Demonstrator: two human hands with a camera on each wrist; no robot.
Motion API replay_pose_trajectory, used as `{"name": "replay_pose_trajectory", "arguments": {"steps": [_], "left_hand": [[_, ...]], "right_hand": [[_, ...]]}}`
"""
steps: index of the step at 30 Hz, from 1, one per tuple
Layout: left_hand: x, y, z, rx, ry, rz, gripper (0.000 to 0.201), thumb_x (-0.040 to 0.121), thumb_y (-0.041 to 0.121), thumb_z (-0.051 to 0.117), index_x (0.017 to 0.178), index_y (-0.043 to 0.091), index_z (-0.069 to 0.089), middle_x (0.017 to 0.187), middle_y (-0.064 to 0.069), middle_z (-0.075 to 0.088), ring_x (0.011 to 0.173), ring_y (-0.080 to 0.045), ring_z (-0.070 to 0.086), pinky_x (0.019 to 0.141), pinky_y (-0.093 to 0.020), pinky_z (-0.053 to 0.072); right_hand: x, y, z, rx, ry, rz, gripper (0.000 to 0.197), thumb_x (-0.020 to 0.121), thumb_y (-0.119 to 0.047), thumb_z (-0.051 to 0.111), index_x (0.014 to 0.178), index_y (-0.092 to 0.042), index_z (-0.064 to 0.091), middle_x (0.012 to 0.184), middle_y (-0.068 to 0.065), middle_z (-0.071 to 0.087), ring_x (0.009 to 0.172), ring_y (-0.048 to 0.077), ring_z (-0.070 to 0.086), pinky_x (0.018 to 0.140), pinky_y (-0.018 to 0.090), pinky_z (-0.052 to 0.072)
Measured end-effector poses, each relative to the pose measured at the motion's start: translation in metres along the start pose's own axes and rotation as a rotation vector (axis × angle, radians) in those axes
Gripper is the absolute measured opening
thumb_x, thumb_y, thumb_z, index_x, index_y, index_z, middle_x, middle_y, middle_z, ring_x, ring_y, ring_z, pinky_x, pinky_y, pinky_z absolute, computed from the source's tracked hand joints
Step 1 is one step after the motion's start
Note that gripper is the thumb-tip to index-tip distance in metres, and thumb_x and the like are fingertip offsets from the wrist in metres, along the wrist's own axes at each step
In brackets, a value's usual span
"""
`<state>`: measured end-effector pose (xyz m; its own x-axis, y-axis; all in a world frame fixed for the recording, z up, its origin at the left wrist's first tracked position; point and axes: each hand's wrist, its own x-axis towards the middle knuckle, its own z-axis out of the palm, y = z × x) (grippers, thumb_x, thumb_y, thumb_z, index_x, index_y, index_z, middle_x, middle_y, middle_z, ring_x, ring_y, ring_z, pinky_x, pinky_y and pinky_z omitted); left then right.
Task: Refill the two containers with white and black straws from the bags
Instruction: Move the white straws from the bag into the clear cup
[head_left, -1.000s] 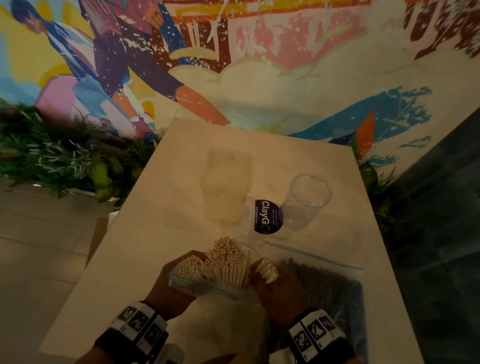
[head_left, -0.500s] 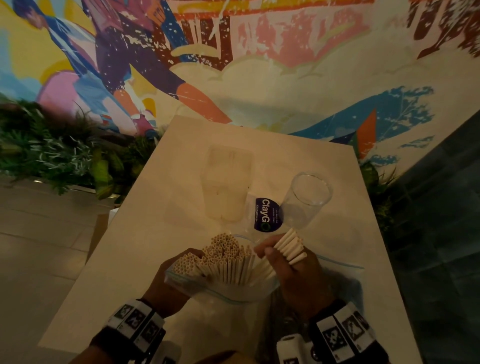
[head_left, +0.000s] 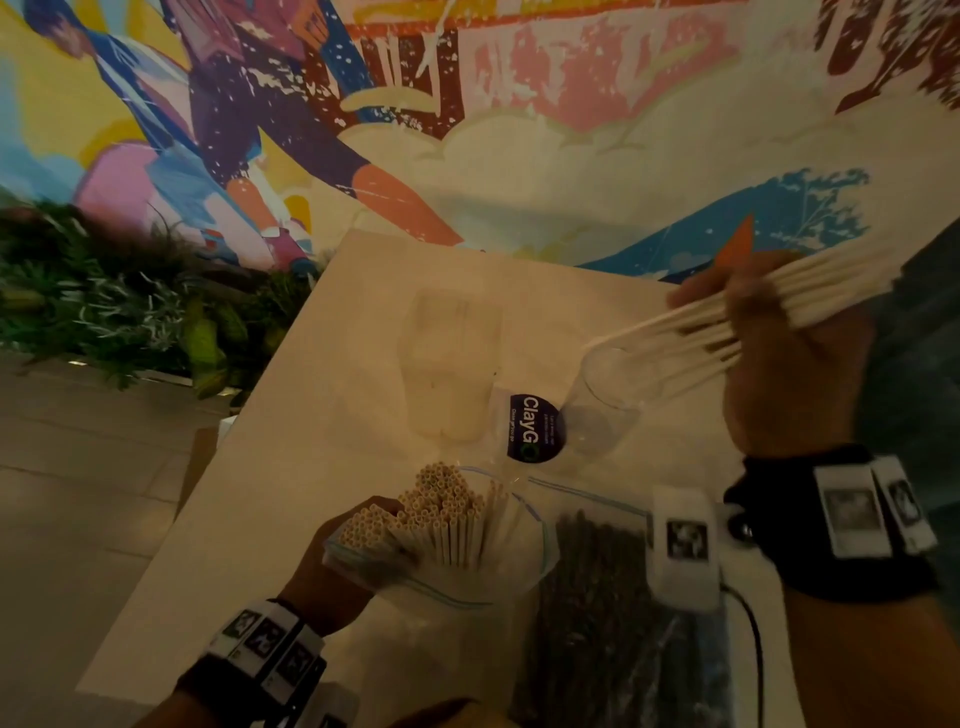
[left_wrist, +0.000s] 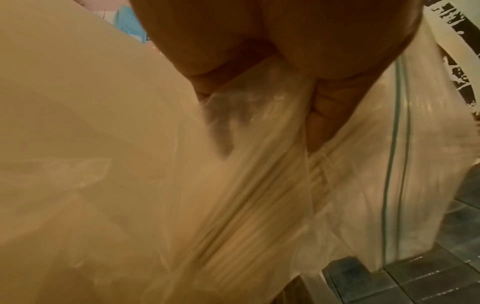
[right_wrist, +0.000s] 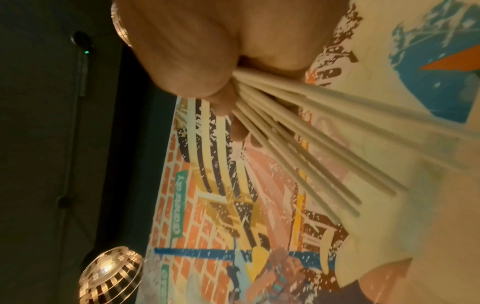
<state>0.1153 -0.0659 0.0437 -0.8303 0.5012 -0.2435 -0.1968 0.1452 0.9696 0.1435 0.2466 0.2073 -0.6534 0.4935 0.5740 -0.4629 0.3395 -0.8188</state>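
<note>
Our right hand (head_left: 779, 364) is raised above the tabletop (head_left: 311, 467), fingers curled around a fanned bunch of white straws (head_left: 727, 312). The free ends of this bunch point left and reach over the rim of the clear round cup (head_left: 608, 395), which stands on the right side of the tabletop. In the right wrist view the same straws (right_wrist: 298, 123) spread outward from the closed fist (right_wrist: 207, 51).

Our left hand (head_left: 332, 571) grips the clear zip bag of white straws (head_left: 441, 514) near its open mouth; the straw ends stand out of the opening, facing the camera. The left wrist view shows the fingers (left_wrist: 324, 113) pinching gathered plastic of this bag (left_wrist: 259, 185).

A second zip bag, holding the black straws (head_left: 597, 597), lies flat on the tabletop just right of the first bag, under our right wrist.

A frosted rectangular container (head_left: 452, 374) stands left of the round cup. A dark round ClayGo sticker (head_left: 535, 428) shows between the two containers. We cannot tell whether either container holds any straws.

A painted mural (head_left: 519, 130) fills the wall beyond the tabletop, with green plants (head_left: 104, 301) at left.
</note>
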Motion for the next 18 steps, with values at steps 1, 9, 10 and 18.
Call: {"name": "replay_pose_trajectory", "arguments": {"steps": [1,9,10,18], "left_hand": [[0.001,0.003,0.001,-0.033,0.017,0.010,0.038,0.042,0.049,0.087,0.077,0.048,0.071,0.080,0.017,0.073,0.074,0.009,0.064,0.073,-0.012,0.051],[-0.004,0.008,0.005,-0.023,0.074,-0.044,0.039,0.031,0.054,0.089,0.055,0.063,0.060,0.069,0.037,0.065,0.074,0.011,0.063,0.064,-0.002,0.046],[-0.002,0.002,0.003,-0.017,0.027,-0.085,0.056,0.047,0.027,0.092,0.063,0.068,0.058,0.075,0.041,0.063,0.080,0.010,0.063,0.065,-0.001,0.046],[0.007,-0.023,0.003,-0.032,0.152,-0.147,0.051,0.082,-0.012,0.059,0.085,0.038,0.071,0.079,0.007,0.069,0.067,0.022,0.057,0.076,-0.011,0.044]], "right_hand": [[0.014,0.008,-0.004,0.021,0.074,-0.025,0.007,0.094,0.002,0.046,0.092,-0.002,0.051,0.067,-0.002,0.067,0.067,0.031,0.062,0.069,0.049,0.055],[0.038,0.099,-0.001,-0.012,0.378,0.122,0.025,0.087,-0.003,0.046,0.102,0.017,0.046,0.071,0.019,0.055,0.055,0.014,0.059,0.062,0.028,0.053],[0.034,0.110,0.000,-0.037,0.379,0.152,0.018,0.084,-0.004,0.046,0.097,0.009,0.047,0.068,0.014,0.056,0.057,0.015,0.059,0.064,0.031,0.054],[0.003,0.154,0.000,-0.280,0.247,0.298,0.015,0.075,-0.019,0.056,0.076,-0.034,0.056,0.068,0.002,0.062,0.068,0.033,0.061,0.074,0.057,0.054]]}}
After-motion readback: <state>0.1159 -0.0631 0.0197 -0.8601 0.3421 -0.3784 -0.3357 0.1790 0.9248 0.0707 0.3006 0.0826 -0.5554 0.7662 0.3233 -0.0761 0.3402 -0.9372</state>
